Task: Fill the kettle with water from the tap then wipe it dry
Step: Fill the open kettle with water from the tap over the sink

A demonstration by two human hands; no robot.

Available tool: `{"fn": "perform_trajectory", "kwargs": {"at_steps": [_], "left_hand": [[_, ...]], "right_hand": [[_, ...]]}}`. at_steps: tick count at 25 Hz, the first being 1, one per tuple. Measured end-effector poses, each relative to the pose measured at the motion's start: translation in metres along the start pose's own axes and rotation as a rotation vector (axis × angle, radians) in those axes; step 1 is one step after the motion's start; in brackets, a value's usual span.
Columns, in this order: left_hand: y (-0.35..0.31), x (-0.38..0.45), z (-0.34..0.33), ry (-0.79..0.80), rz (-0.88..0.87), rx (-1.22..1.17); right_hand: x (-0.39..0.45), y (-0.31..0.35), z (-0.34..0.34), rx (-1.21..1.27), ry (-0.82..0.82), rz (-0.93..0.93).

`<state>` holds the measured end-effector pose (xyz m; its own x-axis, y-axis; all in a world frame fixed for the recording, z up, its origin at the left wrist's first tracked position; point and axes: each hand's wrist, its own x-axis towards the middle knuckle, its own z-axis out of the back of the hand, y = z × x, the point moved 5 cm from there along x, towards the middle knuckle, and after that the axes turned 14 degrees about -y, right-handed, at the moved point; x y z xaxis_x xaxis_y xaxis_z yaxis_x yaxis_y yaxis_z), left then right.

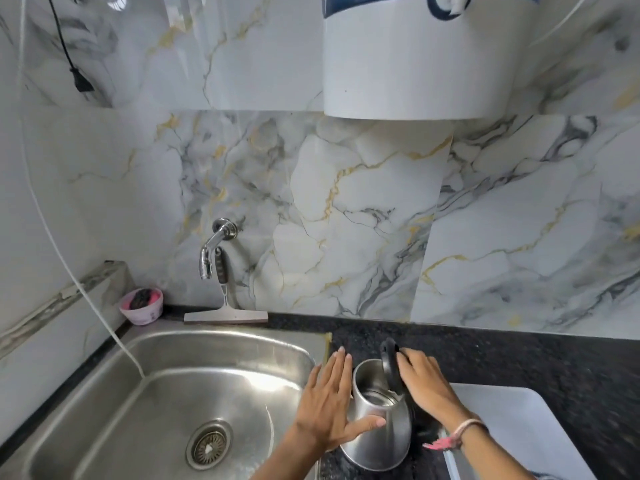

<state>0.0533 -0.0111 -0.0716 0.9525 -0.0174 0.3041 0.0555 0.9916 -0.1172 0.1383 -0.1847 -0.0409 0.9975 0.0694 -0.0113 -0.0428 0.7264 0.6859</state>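
Observation:
A steel kettle [379, 441] stands on the black counter just right of the sink, its black lid [391, 365] tipped up and the inside visible. My left hand [329, 403] lies flat against the kettle's left side, fingers spread, thumb across the front. My right hand [422, 382] rests behind the raised lid, its fingers touching the lid's back. The chrome tap [211, 251] juts from the marble wall above the sink's back edge; no water runs from it.
The steel sink [104, 427] has a round drain [209, 445], and a white hose [104, 317] hangs into it. A squeegee [225, 317] and a pink bowl with a scrubber [142, 306] sit behind it. A white board [519, 427] lies right of the kettle. A white appliance [415, 64] hangs overhead.

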Motion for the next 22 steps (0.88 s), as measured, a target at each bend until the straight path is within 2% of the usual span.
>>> {"fn": "perform_trajectory", "kwargs": {"at_steps": [3, 5, 7, 9, 10, 12, 14, 16, 18, 22], "left_hand": [[0.000, 0.001, -0.003, 0.003, -0.009, 0.026], [0.000, 0.001, -0.006, 0.041, -0.007, 0.040], [0.000, 0.001, -0.003, -0.011, -0.007, 0.030], [-0.001, -0.001, -0.004, -0.001, -0.012, 0.055], [-0.002, -0.001, -0.005, -0.015, -0.018, 0.067], [-0.004, -0.001, -0.001, -0.074, -0.007, 0.093], [-0.003, -0.001, -0.001, -0.048, 0.007, 0.092], [-0.003, 0.001, -0.005, 0.047, 0.025, 0.051], [-0.004, 0.001, -0.007, 0.051, 0.031, 0.086], [-0.002, -0.005, 0.002, 0.041, 0.019, 0.121]], "right_hand": [[0.012, -0.015, 0.003, 0.388, 0.140, -0.230], [0.013, -0.017, 0.008, 0.449, 0.273, -0.217], [0.009, -0.013, 0.014, 0.393, 0.395, -0.157], [-0.003, -0.019, 0.012, 0.205, 0.338, 0.003], [-0.008, -0.023, 0.010, 0.136, 0.229, 0.081], [-0.012, -0.024, 0.003, -0.015, -0.114, 0.247], [-0.014, -0.018, 0.001, -0.077, -0.275, 0.385], [-0.007, -0.020, 0.003, -0.125, -0.275, 0.451], [0.002, -0.024, 0.004, -0.186, -0.247, 0.452], [0.007, -0.020, -0.002, -0.045, -0.237, 0.411]]}}
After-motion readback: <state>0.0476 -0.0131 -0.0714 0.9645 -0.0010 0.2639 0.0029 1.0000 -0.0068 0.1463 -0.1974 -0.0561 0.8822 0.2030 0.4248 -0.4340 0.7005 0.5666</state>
